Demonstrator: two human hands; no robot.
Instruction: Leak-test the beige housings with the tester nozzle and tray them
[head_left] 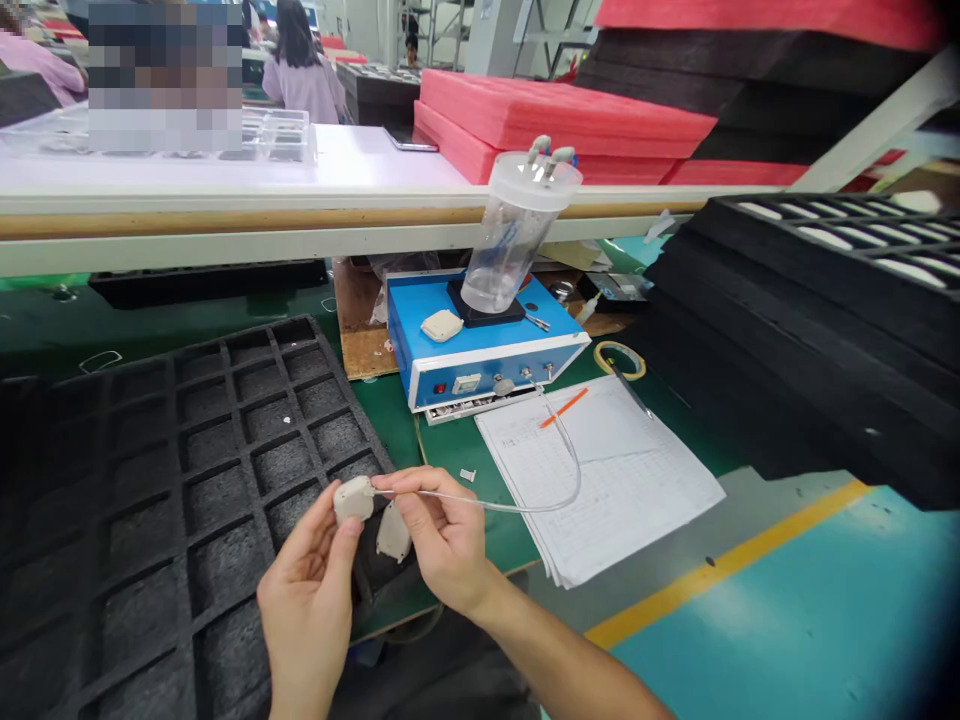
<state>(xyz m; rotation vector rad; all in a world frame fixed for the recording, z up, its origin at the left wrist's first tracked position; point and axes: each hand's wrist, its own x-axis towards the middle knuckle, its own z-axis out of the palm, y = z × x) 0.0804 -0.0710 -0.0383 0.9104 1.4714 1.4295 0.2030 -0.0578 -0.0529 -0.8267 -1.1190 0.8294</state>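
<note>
My left hand (319,590) pinches a small off-white plastic part (354,499) between thumb and fingers. My right hand (446,535) is closed on the end of a thin clear tube (495,506), whose tip meets the right side of that part. A second off-white part (394,533) lies just below, beside my right fingers, over the edge of the black foam tray (259,520). The tube curves back to the front of a blue box-shaped device (480,352). On the device stand a clear cylinder (506,240) and another off-white part (442,325).
Right of the device lie written sheets (600,480) with an orange stick (564,408) and a tape roll (619,360). Black trays (780,330) are stacked at the right. A white shelf (360,180) crosses behind, carrying red foam (555,115). People sit beyond it.
</note>
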